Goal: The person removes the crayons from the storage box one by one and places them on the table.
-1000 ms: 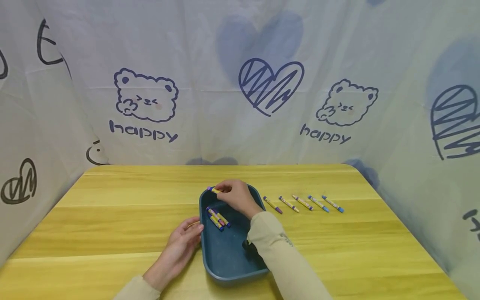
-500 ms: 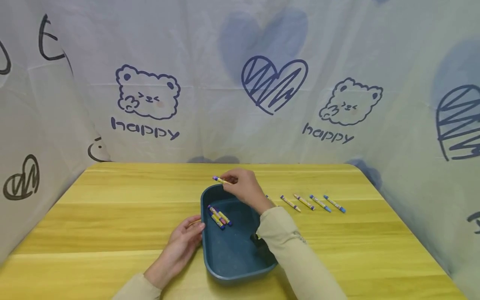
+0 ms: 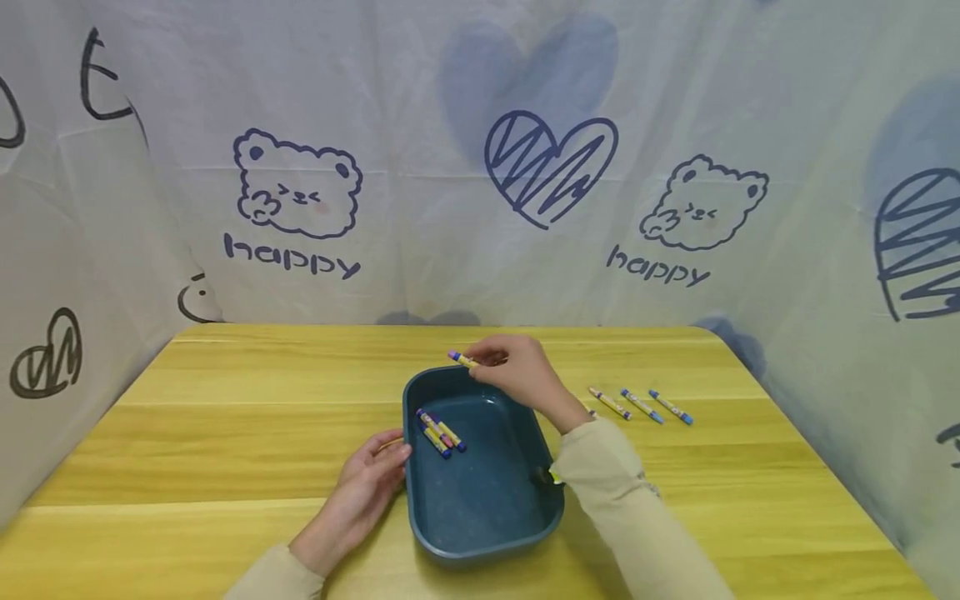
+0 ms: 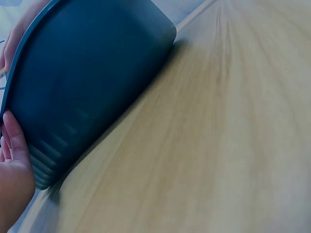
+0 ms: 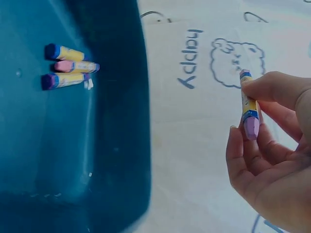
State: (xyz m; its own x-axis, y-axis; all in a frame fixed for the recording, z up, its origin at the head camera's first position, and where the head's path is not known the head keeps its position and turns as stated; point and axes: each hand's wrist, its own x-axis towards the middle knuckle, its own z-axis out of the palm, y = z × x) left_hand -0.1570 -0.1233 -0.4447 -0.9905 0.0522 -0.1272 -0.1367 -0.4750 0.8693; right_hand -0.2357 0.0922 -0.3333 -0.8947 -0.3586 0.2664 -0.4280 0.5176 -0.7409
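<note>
A dark teal bin (image 3: 480,546) stands on the wooden table, with three crayons (image 3: 441,435) near its left wall. My left hand (image 3: 367,483) rests against the outer left side, its thumb by the rim. In the left wrist view, the bin's outer wall (image 4: 92,73) rises beside that hand's fingers (image 4: 17,141). Above the far rim, my right hand (image 3: 521,367) pinches a crayon (image 3: 461,359) between thumb and fingers. Seen from the right wrist, this crayon (image 5: 250,109) has a light purple tip and a yellow and blue wrapper.
On the table (image 3: 225,450) right of the bin, a pale-tipped crayon (image 3: 610,403) and two blue-tipped ones lie in a slanted row. My right sleeve (image 3: 630,500) hides part of that side. A white curtain (image 3: 420,167) with printed drawings hangs behind the table.
My right hand has risen from the bin's far left corner and moved right with the crayon, its arm now covering crayons of the row. My left hand stays at the bin's side.
</note>
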